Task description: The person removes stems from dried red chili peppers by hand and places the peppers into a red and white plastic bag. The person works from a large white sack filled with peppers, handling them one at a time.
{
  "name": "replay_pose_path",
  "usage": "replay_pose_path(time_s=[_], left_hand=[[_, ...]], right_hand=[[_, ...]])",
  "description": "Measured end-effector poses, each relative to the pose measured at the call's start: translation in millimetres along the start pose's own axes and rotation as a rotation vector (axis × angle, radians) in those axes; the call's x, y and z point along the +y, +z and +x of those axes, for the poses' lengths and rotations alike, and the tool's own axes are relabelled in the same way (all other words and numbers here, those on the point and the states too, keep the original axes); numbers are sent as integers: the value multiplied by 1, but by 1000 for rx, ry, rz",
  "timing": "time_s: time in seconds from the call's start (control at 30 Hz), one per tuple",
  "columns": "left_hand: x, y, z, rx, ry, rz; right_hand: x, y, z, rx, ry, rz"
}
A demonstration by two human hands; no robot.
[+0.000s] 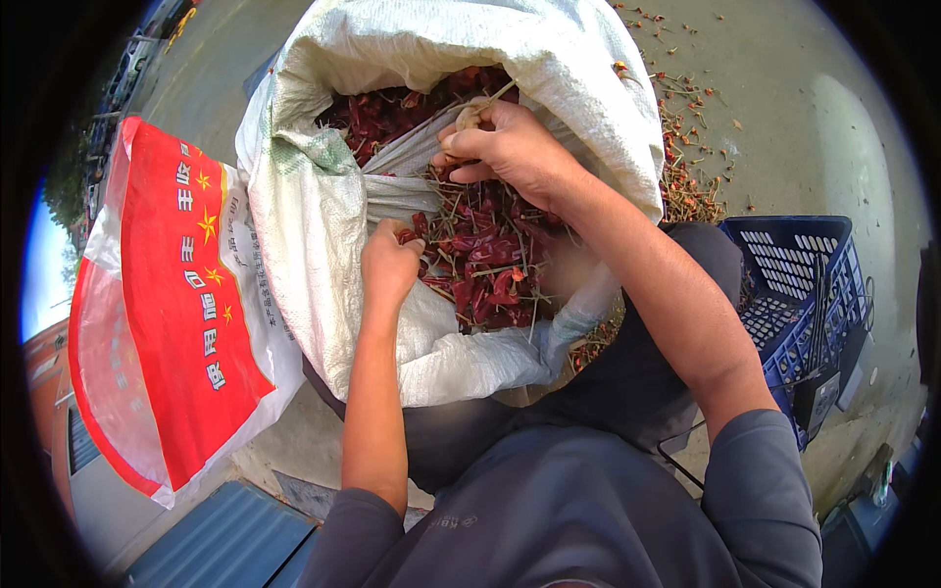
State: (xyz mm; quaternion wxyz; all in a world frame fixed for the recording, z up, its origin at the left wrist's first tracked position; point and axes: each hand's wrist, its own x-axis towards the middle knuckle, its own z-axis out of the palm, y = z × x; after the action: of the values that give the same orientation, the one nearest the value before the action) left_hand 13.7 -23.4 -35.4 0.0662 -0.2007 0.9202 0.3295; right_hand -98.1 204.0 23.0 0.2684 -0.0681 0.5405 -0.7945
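A large white woven sack (301, 220) stands before me with its mouth rolled down. Dark red dried chili peppers (492, 257), many with stems, fill its near part, and more lie in its far part. A bunched fold of whitish woven cloth (408, 158) runs between the two parts. At the near left of the peppers, my left hand (393, 257) is closed with a red chili pepper (406, 236) at its fingers. My right hand (500, 143), above the peppers, pinches a pale tan piece (470, 117) at the cloth fold; its exact kind is unclear.
A red and clear printed plastic bag (184, 309) stands at the sack's left. Pepper stems and bits (687, 162) are scattered on the concrete floor at the right, beyond a blue perforated plastic crate (794, 294). A blue corrugated surface (228, 536) is at lower left.
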Motion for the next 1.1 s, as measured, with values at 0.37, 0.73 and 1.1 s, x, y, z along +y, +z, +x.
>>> replay_pose_path(time_s=[0.37,0.73,1.1], left_hand=[[1,5,5,285,-62,-64],[65,-27,-16,321,43,-1038],[72,-17,-25,291,197,-776]], right_hand=[[1,-10,5,43,20,-152],[13,11,-10,-200,-108,-621],[15,12,-8,-164,59,-557]])
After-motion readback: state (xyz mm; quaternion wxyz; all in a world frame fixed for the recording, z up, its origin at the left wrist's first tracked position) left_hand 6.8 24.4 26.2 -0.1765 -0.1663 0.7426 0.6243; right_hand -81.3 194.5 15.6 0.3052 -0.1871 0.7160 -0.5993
